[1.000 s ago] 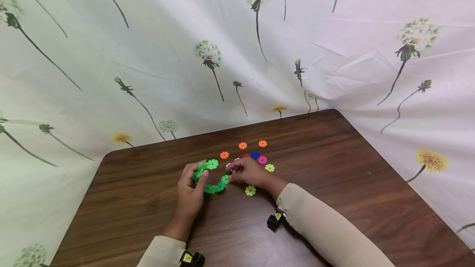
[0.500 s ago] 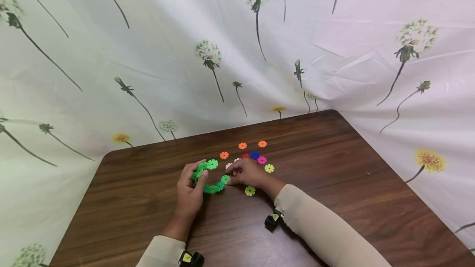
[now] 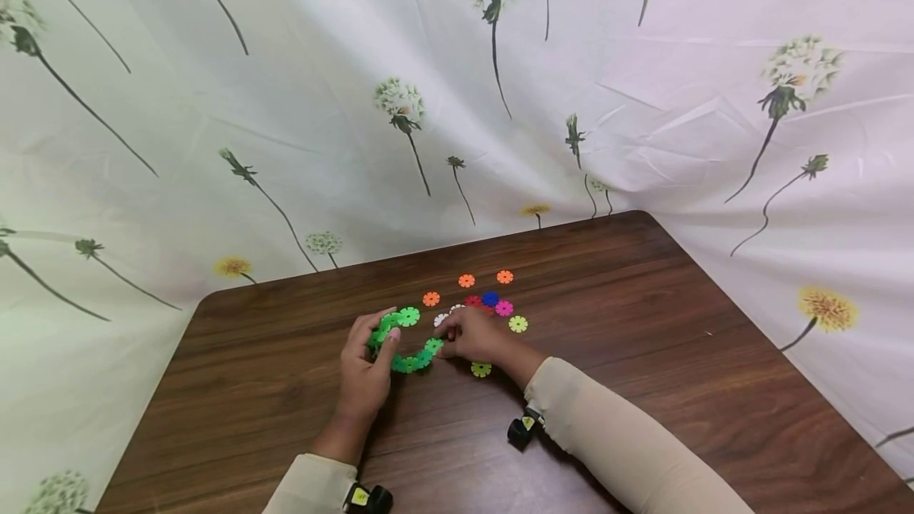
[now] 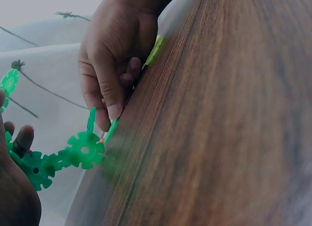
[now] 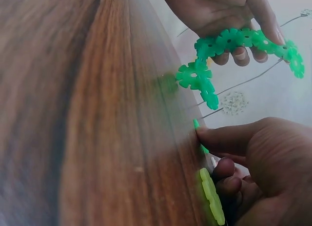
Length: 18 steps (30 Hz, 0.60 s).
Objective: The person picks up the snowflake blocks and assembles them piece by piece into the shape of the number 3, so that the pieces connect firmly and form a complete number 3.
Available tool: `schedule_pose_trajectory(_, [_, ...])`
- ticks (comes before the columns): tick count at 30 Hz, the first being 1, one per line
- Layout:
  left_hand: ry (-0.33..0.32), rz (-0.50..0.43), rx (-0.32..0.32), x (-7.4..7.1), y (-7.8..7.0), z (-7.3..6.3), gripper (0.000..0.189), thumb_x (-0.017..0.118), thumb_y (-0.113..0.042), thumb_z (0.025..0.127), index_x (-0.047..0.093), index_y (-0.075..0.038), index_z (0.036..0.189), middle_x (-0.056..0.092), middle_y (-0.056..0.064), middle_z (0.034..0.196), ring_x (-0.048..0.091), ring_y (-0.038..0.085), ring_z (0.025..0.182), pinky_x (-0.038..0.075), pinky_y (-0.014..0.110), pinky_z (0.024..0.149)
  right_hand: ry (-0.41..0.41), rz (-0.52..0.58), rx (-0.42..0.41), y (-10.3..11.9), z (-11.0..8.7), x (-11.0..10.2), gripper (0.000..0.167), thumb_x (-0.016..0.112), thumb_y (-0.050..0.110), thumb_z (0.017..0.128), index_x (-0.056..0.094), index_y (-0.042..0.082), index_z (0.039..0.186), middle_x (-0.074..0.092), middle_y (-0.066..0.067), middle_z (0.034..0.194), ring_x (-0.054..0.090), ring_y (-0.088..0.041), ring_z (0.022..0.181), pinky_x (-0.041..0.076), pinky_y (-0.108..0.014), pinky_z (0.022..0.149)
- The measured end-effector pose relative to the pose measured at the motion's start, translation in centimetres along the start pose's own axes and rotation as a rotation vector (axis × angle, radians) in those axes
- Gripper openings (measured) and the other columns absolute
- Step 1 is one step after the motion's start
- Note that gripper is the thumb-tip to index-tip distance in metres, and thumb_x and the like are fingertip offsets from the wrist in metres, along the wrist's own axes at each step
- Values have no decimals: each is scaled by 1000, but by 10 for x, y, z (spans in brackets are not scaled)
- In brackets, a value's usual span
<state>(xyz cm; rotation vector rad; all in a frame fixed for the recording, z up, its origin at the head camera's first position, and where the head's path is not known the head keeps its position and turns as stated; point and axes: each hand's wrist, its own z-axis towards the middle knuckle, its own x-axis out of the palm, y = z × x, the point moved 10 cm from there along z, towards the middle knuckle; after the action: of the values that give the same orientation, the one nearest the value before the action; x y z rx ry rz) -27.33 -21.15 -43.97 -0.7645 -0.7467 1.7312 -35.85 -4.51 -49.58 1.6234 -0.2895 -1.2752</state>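
Note:
My left hand (image 3: 367, 363) holds a curved chain of interlocking green flower-shaped discs (image 4: 35, 170), fingers behind it and thumb in front. Its lower end hangs free in the right wrist view, ending in a disc (image 5: 209, 98) turned on edge. My right hand (image 3: 477, 333) pinches a single green flower disc (image 5: 196, 124) between thumb and finger, low by the tabletop. From both wrist cameras that disc shows edge-on, a small gap away from the chain. A yellow-green disc (image 5: 211, 196) lies just below my right hand's curled fingers.
Loose discs lie beyond my hands: orange discs (image 3: 466, 281), a blue one (image 3: 490, 299), a pink one (image 3: 504, 308), red and white ones partly hidden by my right hand. A yellow disc (image 3: 518, 324) lies right of it. Floral cloth (image 3: 321, 141) hangs behind the wooden table (image 3: 271, 403).
My right hand has shifted slightly toward me, showing more of the red disc and covering part of the nearer yellow-green one. My left hand and the chain have stayed in place.

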Motion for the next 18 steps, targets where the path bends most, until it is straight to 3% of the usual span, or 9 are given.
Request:
schedule_pose_trajectory(8, [0, 3, 3, -1, 0, 0, 30, 65, 5, 105, 71, 2, 135, 67, 15, 123, 62, 7, 117, 50, 12, 98, 16, 5, 34, -2, 0, 3, 22, 87, 0, 88, 83, 4, 109, 68, -3, 93, 56, -9, 84, 49, -20, 72])
schedule_pose_trajectory(13, [6, 7, -5, -1, 1, -1, 30, 66, 4, 105, 70, 5, 135, 67, 14, 124, 62, 7, 117, 50, 11, 99, 22, 30, 64, -3, -1, 2, 21, 84, -5, 88, 80, 1, 108, 67, -6, 95, 56, -12, 88, 50, -22, 75])
schedule_pose_trajectory(18, [17, 7, -1, 0, -1, 0, 32, 65, 4, 106, 71, -2, 137, 67, 14, 126, 61, 7, 118, 50, 12, 100, 13, 52, 98, -5, -3, -1, 22, 90, 2, 86, 81, 2, 106, 67, -5, 93, 56, -11, 86, 50, -22, 73])
